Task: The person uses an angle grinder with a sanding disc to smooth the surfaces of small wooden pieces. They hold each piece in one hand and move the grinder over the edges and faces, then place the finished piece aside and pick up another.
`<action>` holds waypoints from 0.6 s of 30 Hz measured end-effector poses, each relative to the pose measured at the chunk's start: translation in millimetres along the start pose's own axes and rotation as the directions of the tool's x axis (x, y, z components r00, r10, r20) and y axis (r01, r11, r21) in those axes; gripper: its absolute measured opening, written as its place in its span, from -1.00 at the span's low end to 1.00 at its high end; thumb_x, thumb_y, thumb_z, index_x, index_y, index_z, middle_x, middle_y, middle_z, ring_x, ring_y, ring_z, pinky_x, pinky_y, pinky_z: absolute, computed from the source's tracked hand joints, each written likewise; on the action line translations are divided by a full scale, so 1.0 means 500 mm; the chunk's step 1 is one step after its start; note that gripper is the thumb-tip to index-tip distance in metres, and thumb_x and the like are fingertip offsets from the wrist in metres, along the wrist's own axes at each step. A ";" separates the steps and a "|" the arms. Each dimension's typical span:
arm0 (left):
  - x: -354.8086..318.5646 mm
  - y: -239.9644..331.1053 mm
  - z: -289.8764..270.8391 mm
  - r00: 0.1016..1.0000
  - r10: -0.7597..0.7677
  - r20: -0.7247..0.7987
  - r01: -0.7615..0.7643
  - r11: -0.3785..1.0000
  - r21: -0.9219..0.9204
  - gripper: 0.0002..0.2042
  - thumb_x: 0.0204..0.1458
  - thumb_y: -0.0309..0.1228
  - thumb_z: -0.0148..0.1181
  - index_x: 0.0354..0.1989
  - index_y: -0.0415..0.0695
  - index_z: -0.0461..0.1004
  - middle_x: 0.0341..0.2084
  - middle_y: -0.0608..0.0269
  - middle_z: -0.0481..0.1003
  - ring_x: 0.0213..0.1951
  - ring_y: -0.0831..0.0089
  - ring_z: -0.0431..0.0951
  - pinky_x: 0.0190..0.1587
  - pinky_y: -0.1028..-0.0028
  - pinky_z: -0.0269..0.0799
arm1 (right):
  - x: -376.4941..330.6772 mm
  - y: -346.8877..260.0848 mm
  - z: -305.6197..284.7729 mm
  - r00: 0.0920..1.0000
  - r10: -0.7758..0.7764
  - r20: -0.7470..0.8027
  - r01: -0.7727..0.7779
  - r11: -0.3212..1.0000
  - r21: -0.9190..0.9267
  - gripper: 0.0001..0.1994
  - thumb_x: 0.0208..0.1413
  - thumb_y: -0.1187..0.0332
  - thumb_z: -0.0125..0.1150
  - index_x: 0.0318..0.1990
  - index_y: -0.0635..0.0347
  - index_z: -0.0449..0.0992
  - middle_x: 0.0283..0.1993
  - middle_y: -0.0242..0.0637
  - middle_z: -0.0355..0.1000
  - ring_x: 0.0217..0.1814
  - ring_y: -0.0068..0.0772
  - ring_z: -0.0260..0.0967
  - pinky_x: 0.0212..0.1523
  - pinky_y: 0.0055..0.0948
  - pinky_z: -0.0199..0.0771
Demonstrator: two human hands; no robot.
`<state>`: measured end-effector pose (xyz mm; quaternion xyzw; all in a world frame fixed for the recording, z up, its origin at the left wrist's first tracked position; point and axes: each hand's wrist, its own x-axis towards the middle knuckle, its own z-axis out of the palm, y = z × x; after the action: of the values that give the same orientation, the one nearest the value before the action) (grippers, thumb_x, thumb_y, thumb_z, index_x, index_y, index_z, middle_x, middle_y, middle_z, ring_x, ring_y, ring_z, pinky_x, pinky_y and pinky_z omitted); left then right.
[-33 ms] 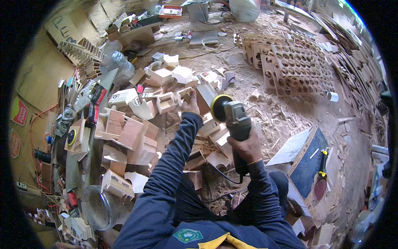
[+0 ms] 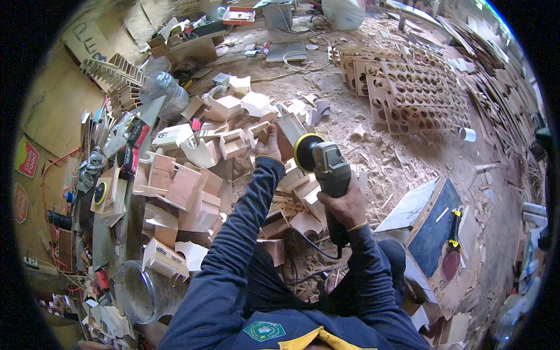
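Observation:
My right hand [image 2: 349, 205] grips the body of a grey-black angle grinder [image 2: 333, 169], its cord hanging down by my legs. The grinder carries a round pad [image 2: 307, 150] with a yellow backing, which stands at the right side of a small wooden box [image 2: 290, 129]. I cannot tell whether the pad's face touches the wood. My left hand [image 2: 269, 146] is closed on the left side of that box, thumb up, with the other fingers mostly hidden. Heaped beside and below it are several more pale wooden boxes [image 2: 233, 144], some with curved cut-outs.
Left of the heap, red-black power tools [image 2: 129, 158] lie on a long board. A clear plastic jar [image 2: 140, 291] is at lower left. On the right stands a blue-topped box [image 2: 434, 227] bearing another yellow-black tool [image 2: 454, 228]. Perforated wooden panels [image 2: 408, 87] lean far off amid shavings.
The grinder and my right hand have shifted slightly to the left, bringing the pad closer against the wooden box. My left hand keeps its hold, almost unmoved.

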<state>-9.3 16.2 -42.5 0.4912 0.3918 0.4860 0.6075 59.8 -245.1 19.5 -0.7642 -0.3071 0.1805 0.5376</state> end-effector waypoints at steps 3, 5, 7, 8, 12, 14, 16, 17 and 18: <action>-0.030 0.042 -0.001 0.977 0.213 0.001 -0.212 0.974 0.080 -0.50 0.13 0.07 0.33 -0.12 -0.19 0.54 -0.27 0.37 0.57 -0.26 0.57 0.48 -0.14 0.47 0.44 | 0.014 0.012 0.006 0.997 0.069 -0.039 -0.067 0.997 0.033 -0.25 -0.27 0.10 0.56 0.11 0.26 0.41 -0.16 -0.01 0.59 -0.14 -0.03 0.60 -0.03 -0.18 0.55; -0.037 0.064 -0.005 0.979 0.200 -0.034 -0.196 0.975 0.100 -0.59 0.17 -0.01 0.32 -0.16 -0.15 0.55 -0.28 0.40 0.58 -0.28 0.60 0.46 -0.17 0.51 0.42 | 0.040 0.024 0.003 0.989 -0.023 -0.144 0.020 1.000 -0.019 -0.49 -0.20 0.24 0.50 -0.06 0.25 0.50 -0.21 -0.18 0.55 -0.23 -0.29 0.53 -0.20 -0.31 0.55; -0.035 0.072 -0.009 0.959 0.284 0.001 -0.282 0.953 0.111 -0.61 0.17 -0.02 0.33 -0.16 -0.15 0.55 -0.27 0.39 0.58 -0.28 0.59 0.45 -0.17 0.51 0.42 | 0.042 0.039 -0.010 0.991 0.093 -0.091 -0.069 0.968 0.241 -0.53 -0.17 0.25 0.51 -0.09 0.25 0.51 -0.26 -0.26 0.56 -0.32 -0.38 0.52 -0.29 -0.36 0.55; -0.028 0.071 -0.011 0.962 0.271 0.024 -0.272 0.951 0.146 -0.49 0.20 0.11 0.21 -0.09 -0.17 0.54 -0.21 0.29 0.60 -0.20 0.52 0.53 -0.14 0.45 0.49 | 0.048 0.045 -0.011 0.987 0.125 -0.103 -0.102 0.973 0.205 -0.53 -0.16 0.25 0.51 -0.08 0.26 0.52 -0.29 -0.29 0.56 -0.36 -0.43 0.51 -0.30 -0.39 0.56; 0.017 0.048 -0.025 0.971 -0.219 0.096 0.238 0.924 -0.300 -0.23 0.18 0.35 -0.09 0.19 -0.16 0.41 0.02 0.06 0.55 0.02 0.15 0.59 0.07 0.20 0.56 | 0.030 0.069 -0.020 0.994 -0.091 -0.061 0.097 0.990 0.101 -0.50 -0.18 0.25 0.52 -0.06 0.26 0.52 -0.24 -0.29 0.57 -0.26 -0.43 0.52 -0.19 -0.39 0.55; 0.031 0.038 -0.034 0.942 -0.308 0.132 0.336 0.865 -0.373 -0.22 0.18 0.34 -0.16 0.23 -0.16 0.38 0.09 -0.01 0.51 0.03 0.07 0.60 0.07 0.11 0.57 | 0.026 0.074 -0.004 1.000 -0.014 -0.011 0.015 0.989 0.148 -0.36 -0.23 0.16 0.58 0.03 0.24 0.47 -0.18 -0.21 0.58 -0.15 -0.29 0.55 -0.06 -0.30 0.54; 0.032 0.037 -0.041 0.918 -0.344 0.196 0.395 0.825 -0.403 -0.28 0.19 0.27 -0.15 0.21 -0.14 0.39 0.09 -0.01 0.51 0.03 0.06 0.59 0.07 0.09 0.57 | 0.025 0.078 0.008 0.998 0.024 0.056 -0.031 0.992 0.121 -0.29 -0.25 0.13 0.60 0.09 0.23 0.43 -0.14 -0.17 0.57 -0.11 -0.24 0.55 -0.02 -0.28 0.54; 0.025 0.040 -0.042 0.908 -0.351 0.230 0.418 0.811 -0.409 -0.32 0.19 0.24 -0.14 0.20 -0.12 0.40 0.08 0.00 0.51 0.04 0.06 0.59 0.07 0.09 0.57 | 0.023 0.079 0.016 0.999 0.016 0.039 -0.020 0.996 0.091 -0.36 -0.23 0.19 0.56 0.06 0.23 0.46 -0.15 -0.22 0.55 -0.13 -0.32 0.52 -0.04 -0.32 0.52; 0.018 0.046 -0.043 0.889 -0.401 0.222 0.458 0.795 -0.398 -0.35 0.20 0.20 -0.14 0.18 -0.10 0.41 0.08 0.00 0.51 0.04 0.06 0.59 0.06 0.09 0.57 | 0.023 0.079 0.024 1.000 0.018 0.026 -0.019 0.999 0.038 -0.43 -0.20 0.26 0.52 0.03 0.23 0.48 -0.15 -0.27 0.53 -0.14 -0.39 0.49 -0.06 -0.37 0.51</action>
<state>-32.4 30.8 -24.3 0.2689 0.3341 0.3787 0.8201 71.8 -238.1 -20.9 -0.7541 -0.3034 0.2010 0.5467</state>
